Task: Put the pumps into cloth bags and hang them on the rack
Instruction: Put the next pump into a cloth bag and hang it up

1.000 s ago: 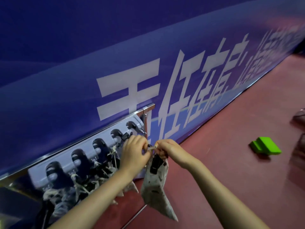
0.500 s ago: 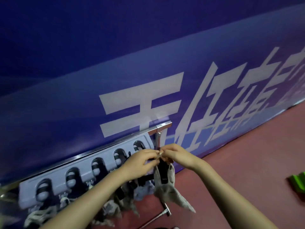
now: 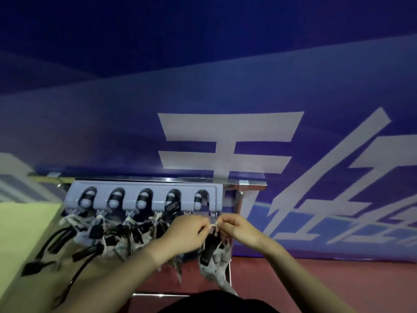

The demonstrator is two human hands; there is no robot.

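From the head camera, both hands meet just below the right end of the grey rack (image 3: pixel 144 201), at about 6 o'clock of the picture. The left hand (image 3: pixel 185 236) comes in from 7 o'clock, its fingers (image 3: pixel 200 225) curled and pinching the pale drawstring (image 3: pixel 214 225) of a cloth bag (image 3: pixel 216 265). The right hand (image 3: pixel 240 229) comes in from 5 o'clock and pinches the same drawstring from the other side, so the fingertips of the two hands nearly touch. They hold the string right under the small clear hook (image 3: pixel 213 215) at the rack's right end; whether the string is over the hook cannot be told.

The cloth bag hangs down from the pinched string, patterned grey and white, with a black pump (image 3: pixel 208 249) sticking out of its mouth. To its 9 o'clock, more cloth bags (image 3: pixel 126 240) with black pumps and hoses hang in a crowded row under the rack's other hooks, partly blurred.

The rack has five arched slots with rollers and is fixed on a shiny metal rail (image 3: pixel 250 182). Behind it stands a blue banner (image 3: pixel 203 98) with large white characters. A yellow-green surface (image 3: pixel 24 236) fills the 8 o'clock area, and red floor (image 3: pixel 338 274) lies at 4 o'clock. A dark garment (image 3: pixel 214 301) shows at the bottom edge.
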